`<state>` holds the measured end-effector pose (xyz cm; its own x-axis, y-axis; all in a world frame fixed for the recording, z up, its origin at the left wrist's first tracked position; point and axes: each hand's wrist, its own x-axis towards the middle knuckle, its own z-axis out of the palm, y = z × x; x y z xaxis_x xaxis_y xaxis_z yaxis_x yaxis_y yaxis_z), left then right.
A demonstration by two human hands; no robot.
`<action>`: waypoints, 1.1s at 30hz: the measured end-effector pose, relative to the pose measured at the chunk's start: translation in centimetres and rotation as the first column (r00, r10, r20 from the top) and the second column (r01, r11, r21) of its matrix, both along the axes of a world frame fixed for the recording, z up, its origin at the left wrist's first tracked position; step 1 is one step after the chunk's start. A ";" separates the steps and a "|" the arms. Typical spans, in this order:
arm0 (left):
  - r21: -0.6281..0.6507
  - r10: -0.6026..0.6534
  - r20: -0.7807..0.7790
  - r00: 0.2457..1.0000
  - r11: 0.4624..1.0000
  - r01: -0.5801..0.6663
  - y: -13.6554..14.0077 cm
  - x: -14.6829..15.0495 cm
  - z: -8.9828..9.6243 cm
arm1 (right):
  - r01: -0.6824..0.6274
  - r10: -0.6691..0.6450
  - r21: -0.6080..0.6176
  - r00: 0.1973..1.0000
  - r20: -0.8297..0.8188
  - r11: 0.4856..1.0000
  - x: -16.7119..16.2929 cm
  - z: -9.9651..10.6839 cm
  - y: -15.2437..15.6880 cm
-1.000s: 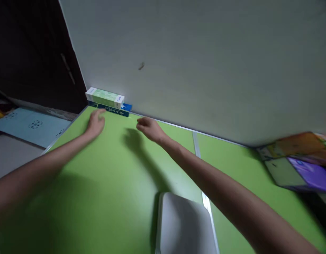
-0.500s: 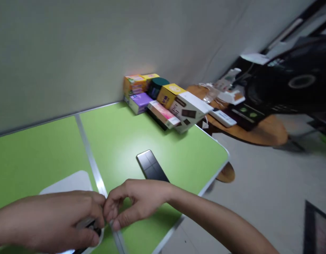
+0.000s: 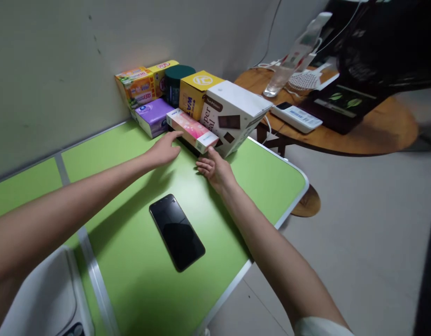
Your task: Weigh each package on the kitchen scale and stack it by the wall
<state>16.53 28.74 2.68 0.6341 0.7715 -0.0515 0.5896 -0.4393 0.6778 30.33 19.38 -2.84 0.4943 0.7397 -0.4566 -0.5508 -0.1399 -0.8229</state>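
Observation:
Both my hands are stretched out to a slim pink and white box point(image 3: 192, 129), which lies on top of a dark flat item at the front of a group of packages. My left hand point(image 3: 164, 149) is open at the box's front left side, fingertips close against it. At the right end, my right hand point(image 3: 215, 170) is open too, one digit up at the box's corner and the other fingers apart below. Whether either hand presses on the box I cannot tell. A black smartphone point(image 3: 177, 233) lies face up on the green table point(image 3: 131, 275), nearer to me.
Behind the box stand a purple tissue pack point(image 3: 154, 116), orange and yellow packs point(image 3: 136, 88), a dark green jar point(image 3: 178, 79), a yellow box point(image 3: 196, 95) and a white carton point(image 3: 232, 112). A white case point(image 3: 44, 294) lies lower left. A wooden table point(image 3: 372, 126) holds a bottle point(image 3: 288, 60).
My hands have left the white case and the metal strip at the lower left and moved forward and right to the pink box. The view has shifted, and the whole smartphone now shows.

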 end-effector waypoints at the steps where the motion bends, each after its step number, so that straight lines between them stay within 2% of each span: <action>1: -0.009 0.000 0.002 1.000 1.000 0.000 0.1 0.5 -0.2 | -0.011 0.011 -0.011 1.000 -0.028 1.000 0.3 0.1 0.6; 4: -0.113 0.005 0.013 1.000 0.994 -0.003 0.1 0.8 -1.2 | -0.040 0.037 -0.044 0.998 -0.052 0.998 0.8 0.2 1.9; 7: -0.268 0.040 0.078 0.996 0.963 -0.018 -0.2 0.2 -1.9 | -0.044 0.042 -0.071 0.999 -0.027 0.997 0.8 0.1 2.3; 9: -0.377 0.125 0.143 0.982 0.924 -0.063 -0.2 -0.1 -2.0 | -0.021 0.023 -0.073 0.999 0.028 0.997 0.6 0.0 1.9; 12: -0.525 0.357 0.216 0.909 0.827 -0.200 -0.4 -1.1 -1.6 | -0.027 0.034 -0.041 0.982 0.187 0.999 0.1 0.0 0.3; 14: -0.544 0.501 0.284 0.817 0.786 -0.293 -0.8 -3.0 -1.2 | -0.123 0.115 0.014 0.956 0.272 0.992 -0.5 0.3 -1.3; 16: -0.491 0.544 0.382 0.747 0.804 -0.334 -1.9 -6.2 -0.7 | -0.263 0.231 0.077 0.928 0.293 0.962 -1.6 1.2 -3.1; 17: -0.450 0.525 0.421 0.740 0.829 -0.333 -2.8 -8.3 -0.4 | -0.335 0.296 0.097 0.911 0.286 0.937 -2.2 1.8 -3.9; 20: -0.325 0.431 0.436 0.790 0.894 -0.309 -7.6 -15.8 0.8 | -0.531 0.492 0.104 0.830 0.263 0.841 -5.0 3.6 -6.0; 22: -0.274 0.464 0.363 0.808 0.882 -0.384 -12.1 -20.9 1.9 | -0.666 0.631 0.088 0.735 0.249 0.741 -7.4 4.4 -6.9; 23: -0.270 0.520 0.314 0.794 0.851 -0.451 -14.5 -23.3 2.3 | -0.727 0.693 0.083 0.678 0.244 0.682 -8.8 4.5 -7.2; 25: -0.317 0.663 0.212 0.718 0.742 -0.591 -19.1 -27.6 2.8 | -0.826 0.793 0.069 0.558 0.245 0.560 -11.9 4.5 -7.6; 28: -0.372 0.802 0.115 0.586 0.582 -0.723 -24.8 -32.4 1.8 | -0.918 0.888 0.034 0.390 0.243 0.394 -16.9 4.0 -7.9; 30: -0.351 0.833 0.104 0.543 0.542 -0.764 -27.3 -34.3 0.3 | -0.953 0.926 0.008 0.297 0.232 0.303 -19.7 3.6 -8.1; 33: -0.308 0.829 0.140 0.542 0.557 -0.772 -29.7 -35.6 -2.3 | -0.975 0.953 -0.065 0.190 0.236 0.211 -22.4 3.0 -8.2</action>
